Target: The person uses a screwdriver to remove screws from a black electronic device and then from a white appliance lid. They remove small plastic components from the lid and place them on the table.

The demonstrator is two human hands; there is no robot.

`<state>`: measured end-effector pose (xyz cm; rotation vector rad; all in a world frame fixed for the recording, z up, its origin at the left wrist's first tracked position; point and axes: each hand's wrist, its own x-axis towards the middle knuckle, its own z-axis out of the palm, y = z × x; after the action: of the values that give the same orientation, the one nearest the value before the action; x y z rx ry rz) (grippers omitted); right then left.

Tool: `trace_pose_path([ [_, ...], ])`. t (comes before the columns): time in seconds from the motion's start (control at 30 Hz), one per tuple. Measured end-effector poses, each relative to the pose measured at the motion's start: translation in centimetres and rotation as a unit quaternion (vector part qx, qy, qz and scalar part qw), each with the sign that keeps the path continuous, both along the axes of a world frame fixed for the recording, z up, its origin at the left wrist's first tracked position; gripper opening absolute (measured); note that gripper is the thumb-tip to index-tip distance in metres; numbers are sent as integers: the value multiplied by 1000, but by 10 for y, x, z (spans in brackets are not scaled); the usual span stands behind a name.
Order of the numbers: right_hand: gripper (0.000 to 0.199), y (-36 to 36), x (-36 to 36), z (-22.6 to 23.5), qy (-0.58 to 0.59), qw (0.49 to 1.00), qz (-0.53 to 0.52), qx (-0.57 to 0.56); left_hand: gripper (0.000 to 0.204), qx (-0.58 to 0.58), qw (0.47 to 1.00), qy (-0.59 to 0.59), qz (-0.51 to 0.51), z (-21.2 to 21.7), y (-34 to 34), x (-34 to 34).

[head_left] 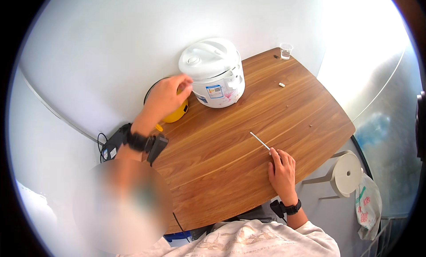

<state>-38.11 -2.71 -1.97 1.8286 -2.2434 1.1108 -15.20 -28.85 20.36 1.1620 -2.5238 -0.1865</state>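
Observation:
My left hand (166, 95) is raised beside a white rice cooker (217, 86), its bent fingers near the cooker's left side, just below the lid. A gap shows between thumb and fingers, with nothing visible in them; whether they touch the cooker I cannot tell. Behind that hand, a yellow round container (177, 113) is partly hidden. My right hand (282, 172) rests low over the table's near right part, its fingers on the near end of a thin white stick (259, 140). The stick's far end points up and left along the wood.
The brown wooden table (213, 168) stands against a pale wall. A clear plastic cup (285, 51) sits at its far right corner, near a small pale piece (282, 84) and scattered crumbs. A beige stool (346, 173) and a white plastic bag (368, 208) are to the right. A black box (114, 141) lies left.

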Motion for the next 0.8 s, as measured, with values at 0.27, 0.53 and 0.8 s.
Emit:
trace_pose_path([
  [0.27, 45, -1, -3, 0, -19, 1000, 1, -4, 30, -54, 995, -57, -56, 12, -85, -58],
  [0.53, 46, 0, -7, 3, -44, 999, 10, -9, 38, -137, 981, -118, -68, -21, -135, -94],
  [0.8, 46, 1, -4, 6, -53, 998, 19, -28, 32, -212, 975, -60, -36, -7, -138, -84],
])
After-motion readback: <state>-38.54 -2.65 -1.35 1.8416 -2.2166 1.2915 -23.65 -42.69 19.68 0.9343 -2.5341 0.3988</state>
